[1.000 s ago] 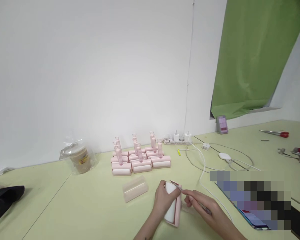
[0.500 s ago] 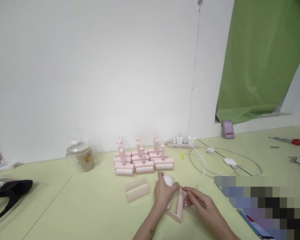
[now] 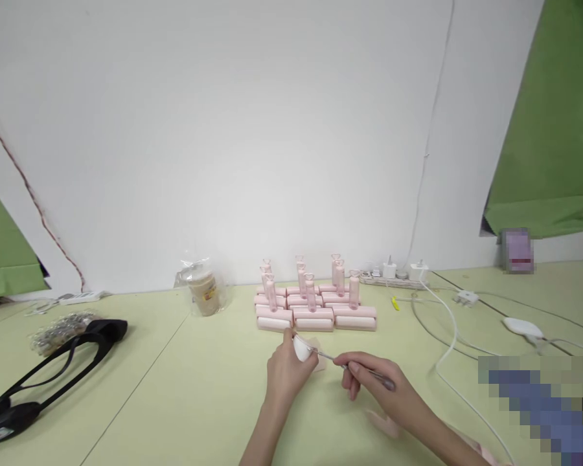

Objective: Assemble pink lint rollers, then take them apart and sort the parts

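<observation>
My left hand [image 3: 290, 370] is closed around a white lint roll [image 3: 301, 348], its end tilted towards the right. In my right hand [image 3: 376, 378] is a slim tool with a grey handle [image 3: 387, 383] and a thin metal shaft. The shaft's tip meets the edge of the roll near my left thumb; its exact shape is too small to tell. Behind my left hand, a pale translucent cover [image 3: 320, 364] is partly hidden. A pink roller part [image 3: 383, 424] lies blurred beside my right forearm. Just beyond stand several pink lint rollers [image 3: 313, 318] in rows, handles up.
A bagged cup [image 3: 205, 294] stands at left, near a black strap-like item [image 3: 72, 362] and a clear bag of small parts [image 3: 61, 330]. A power strip [image 3: 393, 281] with chargers lies against the wall. White cables [image 3: 454, 336] run across the right side.
The view has swung left. The pink roller part has left my left hand and lies on the table at right. The tool's tip has moved onto the white roll.
</observation>
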### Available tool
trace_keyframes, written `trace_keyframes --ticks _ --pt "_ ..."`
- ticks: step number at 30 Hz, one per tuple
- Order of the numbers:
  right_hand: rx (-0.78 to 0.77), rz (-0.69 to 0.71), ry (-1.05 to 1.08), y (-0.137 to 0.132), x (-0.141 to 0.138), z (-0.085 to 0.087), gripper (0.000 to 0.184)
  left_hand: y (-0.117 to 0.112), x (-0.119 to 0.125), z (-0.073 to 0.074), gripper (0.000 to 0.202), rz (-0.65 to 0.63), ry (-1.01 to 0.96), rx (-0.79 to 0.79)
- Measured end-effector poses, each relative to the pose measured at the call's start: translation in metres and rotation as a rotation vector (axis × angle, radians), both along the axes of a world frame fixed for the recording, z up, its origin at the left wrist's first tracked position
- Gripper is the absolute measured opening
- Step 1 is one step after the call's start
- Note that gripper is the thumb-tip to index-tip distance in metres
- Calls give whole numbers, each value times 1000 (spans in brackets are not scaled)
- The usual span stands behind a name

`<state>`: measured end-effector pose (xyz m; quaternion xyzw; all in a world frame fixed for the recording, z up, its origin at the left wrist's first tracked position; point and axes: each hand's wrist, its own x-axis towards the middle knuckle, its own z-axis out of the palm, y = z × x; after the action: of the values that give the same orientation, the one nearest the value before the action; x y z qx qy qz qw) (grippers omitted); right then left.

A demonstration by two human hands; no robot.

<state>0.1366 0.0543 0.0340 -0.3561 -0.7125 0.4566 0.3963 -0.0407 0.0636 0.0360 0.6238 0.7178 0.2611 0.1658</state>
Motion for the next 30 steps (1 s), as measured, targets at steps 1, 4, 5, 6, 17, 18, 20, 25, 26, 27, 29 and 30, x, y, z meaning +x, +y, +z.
trace_keyframes --ticks 1,4,5,6,17,18,20,25,26,27,29,30 --pt "-5 0 11 1 -2 0 34 0 -2 -1 26 8 1 -6" --pt "-15 0 32 2 -5 -1 34 0 -6 -3 26 17 -3 -15" --pt "-19 3 33 2 -6 0 34 0 -6 -4 25 15 -5 -17" --pt "-23 5 30 2 -7 -1 34 -1 -7 -4 25 13 -6 -20" --pt "-41 -56 3 11 -9 -8 33 -1 -17 0 24 55 57 -126" --pt "-49 -69 33 13 -9 -8 32 -1 -20 2 24 54 63 -138" --pt "-51 -62 87 16 -9 -5 30 -1 -24 5 25 39 80 -151" --pt "-62 51 122 15 -17 0 26 0 -23 13 31 -39 110 -118" --pt "-69 56 124 14 -19 0 25 0 -21 13 31 -51 118 -111" --pt "-72 55 127 12 -20 0 25 0 -20 14 29 -57 126 -109" --pt "-71 46 131 10 -22 -3 25 -1 -19 14 26 -56 143 -114" --pt "-70 44 132 9 -22 -4 25 -2 -19 14 25 -50 148 -121"
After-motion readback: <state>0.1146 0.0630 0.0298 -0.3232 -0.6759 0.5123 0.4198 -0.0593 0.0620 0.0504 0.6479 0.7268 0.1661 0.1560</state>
